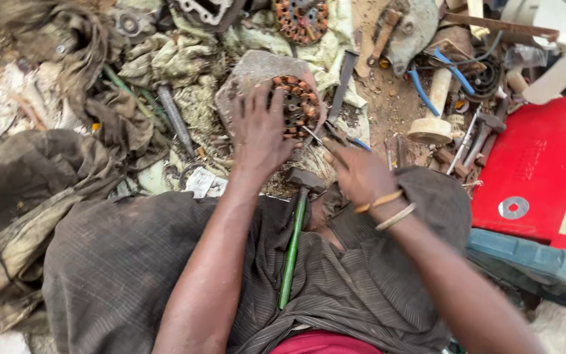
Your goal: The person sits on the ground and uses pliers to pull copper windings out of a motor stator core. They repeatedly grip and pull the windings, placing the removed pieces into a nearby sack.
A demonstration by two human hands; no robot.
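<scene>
My left hand (260, 128) lies spread over a round motor stator (298, 105) with copper windings, pressing it onto a flat grey stone (250, 72). My right hand (356, 172) grips a pair of pliers (325, 134) with blue handles, whose jaws point at the stator's lower right edge. A hammer (296, 229) with a green handle rests on my lap between both arms, its steel head up near my wrists.
A second copper-wound stator (301, 19) lies at the top. Dirty rags (99, 85) cover the left ground. A wooden mallet (435, 111), loose metal tools and blue wires sit to the right, beside a red plastic panel (545, 170).
</scene>
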